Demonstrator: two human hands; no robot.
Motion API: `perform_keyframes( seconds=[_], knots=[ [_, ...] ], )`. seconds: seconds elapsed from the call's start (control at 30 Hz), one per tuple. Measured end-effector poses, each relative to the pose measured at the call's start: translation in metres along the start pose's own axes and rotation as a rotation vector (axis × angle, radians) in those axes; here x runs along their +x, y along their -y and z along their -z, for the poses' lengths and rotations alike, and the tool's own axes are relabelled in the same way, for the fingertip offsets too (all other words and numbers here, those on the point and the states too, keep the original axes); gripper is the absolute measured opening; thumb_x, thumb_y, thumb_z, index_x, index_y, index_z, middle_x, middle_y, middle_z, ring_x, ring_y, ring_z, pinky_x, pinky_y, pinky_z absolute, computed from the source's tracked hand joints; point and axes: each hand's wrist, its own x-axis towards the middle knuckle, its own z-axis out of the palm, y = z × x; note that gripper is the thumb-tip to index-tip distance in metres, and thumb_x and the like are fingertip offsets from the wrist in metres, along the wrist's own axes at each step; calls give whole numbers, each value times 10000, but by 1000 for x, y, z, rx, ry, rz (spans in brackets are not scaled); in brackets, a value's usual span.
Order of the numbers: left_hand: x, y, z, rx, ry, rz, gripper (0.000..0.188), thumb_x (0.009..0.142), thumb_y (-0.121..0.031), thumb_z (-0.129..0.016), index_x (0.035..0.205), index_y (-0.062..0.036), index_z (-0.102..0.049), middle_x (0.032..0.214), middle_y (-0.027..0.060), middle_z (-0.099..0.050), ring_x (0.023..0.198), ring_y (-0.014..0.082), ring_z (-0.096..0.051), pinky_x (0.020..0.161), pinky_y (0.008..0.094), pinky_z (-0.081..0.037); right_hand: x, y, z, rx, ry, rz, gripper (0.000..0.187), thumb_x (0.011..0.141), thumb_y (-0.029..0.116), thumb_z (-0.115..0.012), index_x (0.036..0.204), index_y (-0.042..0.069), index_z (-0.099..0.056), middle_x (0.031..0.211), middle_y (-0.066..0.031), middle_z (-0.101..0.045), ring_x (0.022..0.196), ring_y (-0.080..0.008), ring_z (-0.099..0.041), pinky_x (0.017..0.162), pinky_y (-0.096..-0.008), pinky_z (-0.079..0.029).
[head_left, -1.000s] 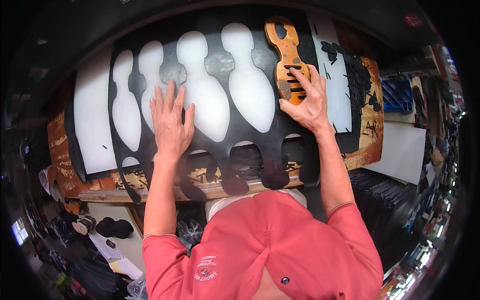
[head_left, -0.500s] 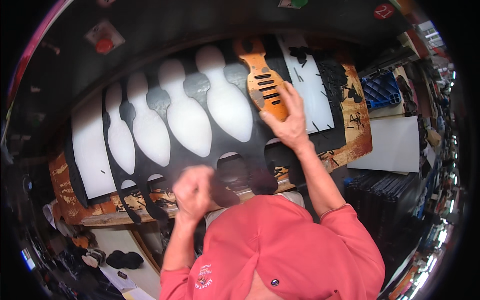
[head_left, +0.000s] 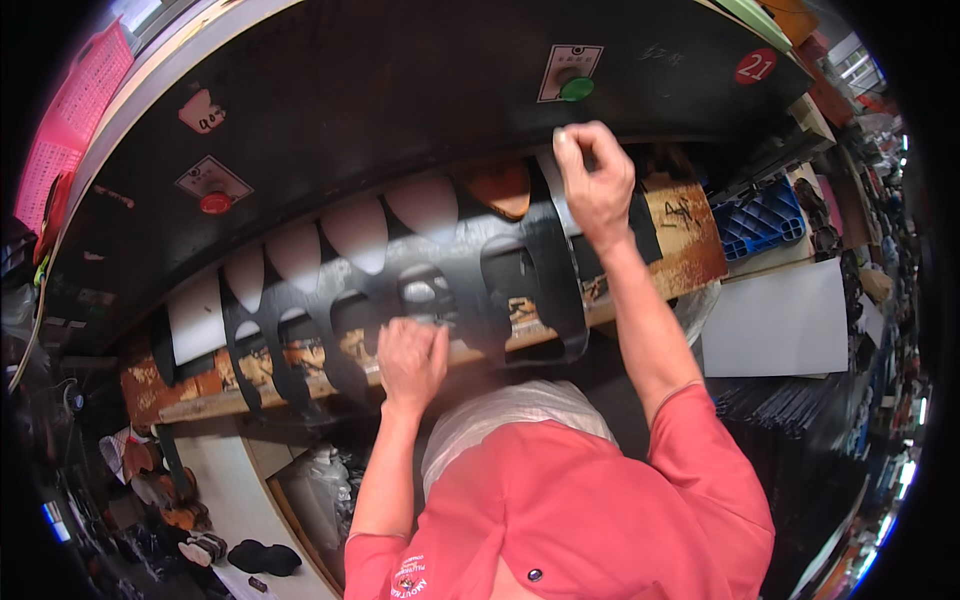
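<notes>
My right hand (head_left: 600, 185) is raised in front of the black machine panel, below its green button (head_left: 577, 89). Its fingers are curled in, with nothing visible in them. My left hand (head_left: 410, 360), also closed, is at the near edge of a black sheet (head_left: 466, 275) with sole-shaped cut-outs. Whether it pinches that edge is hidden. White board (head_left: 354, 235) shows through the far cut-outs. An orange cutting die (head_left: 500, 190) rests on the sheet's right part. The panel hides the far ends of die and cut-outs.
The black panel (head_left: 380, 90) spans the far side, with a red button (head_left: 215, 203) at left. A worn wooden table (head_left: 690, 240) carries black scraps. To the right are a blue plastic crate (head_left: 760, 220) and a white sheet (head_left: 775, 320). A pink basket (head_left: 75, 120) stands far left.
My right hand has left the orange die and risen to the panel. My left hand has shifted slightly right. The view has tilted up, and the panel now covers more of the die and sheet.
</notes>
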Motion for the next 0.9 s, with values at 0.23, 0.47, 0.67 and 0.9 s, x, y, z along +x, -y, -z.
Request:
perform_keyframes(
  seconds=[0.23, 0.47, 0.67, 0.9],
  knots=[
    [88, 27, 3, -39, -97, -108, 193, 907, -104, -811, 777, -56, -675, 824, 107, -690, 846, 341, -645, 760, 465, -481, 19, -9, 6, -28, 126, 9, 125, 954, 99, -750, 893, -1, -706, 874, -163, -731, 803, -322, -740, 724, -396, -568],
    [115, 32, 1, -4, -110, -75, 261, 882, -230, -861, 751, -73, -698, 802, 85, -691, 801, 320, -645, 730, 458, -481, -78, -34, 10, -372, 143, -98, 90, 956, 149, -727, 914, 69, -720, 859, -116, -693, 774, -367, -703, 717, -489, -546],
    [118, 27, -3, -43, -29, -88, 222, 875, -226, -864, 784, -78, -726, 841, 58, -705, 867, 297, -644, 770, 448, -476, -78, -48, 10, -336, 129, -126, 111, 956, 172, -721, 888, 85, -707, 816, -101, -717, 738, -371, -707, 686, -476, -548],
    [102, 17, 9, -2, 43, -130, 191, 888, -222, -848, 822, -77, -743, 920, 49, -702, 935, 288, -620, 826, 441, -460, -85, -37, 20, -339, 156, -130, 115, 969, 180, -711, 922, 75, -709, 852, -109, -737, 759, -374, -707, 722, -489, -542]
  ],
)
